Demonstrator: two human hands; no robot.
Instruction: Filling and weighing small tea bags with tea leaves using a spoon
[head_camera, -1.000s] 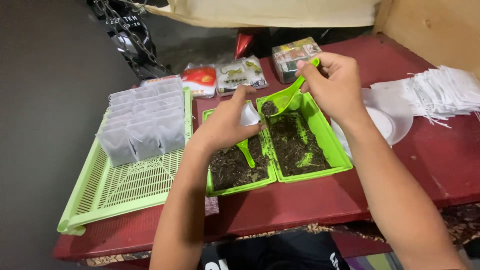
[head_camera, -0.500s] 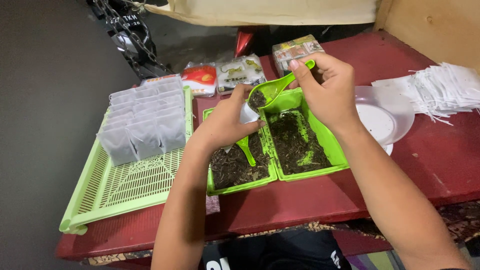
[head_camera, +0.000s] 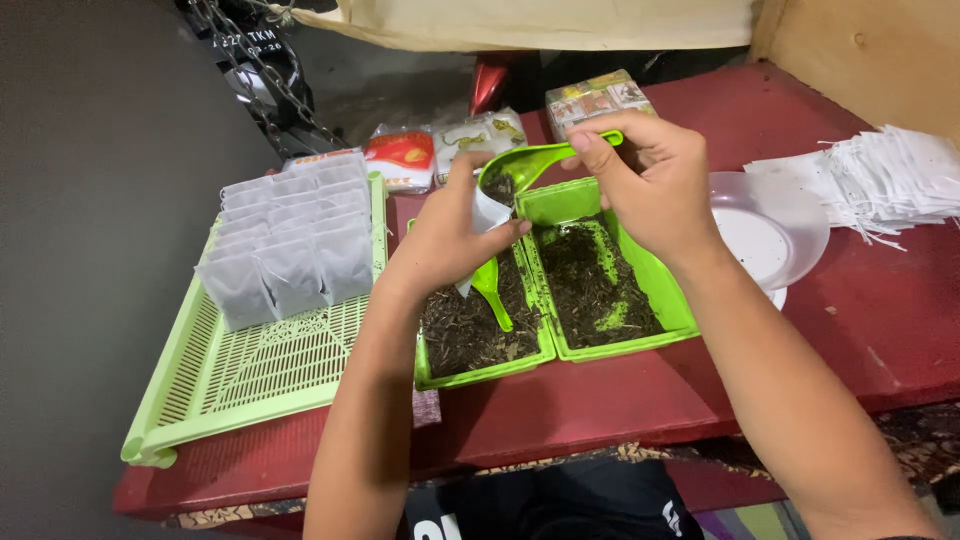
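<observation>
Left hand pinches white bag | right hand grips green scoop

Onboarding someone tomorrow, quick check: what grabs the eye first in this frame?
At centre, the right hand tips a green scoop of dark loose leaf toward a small white bag held by the left hand, above two green trays of the same dark leaf. On the left, rows of white bags stand in a pale green slatted tray.
</observation>
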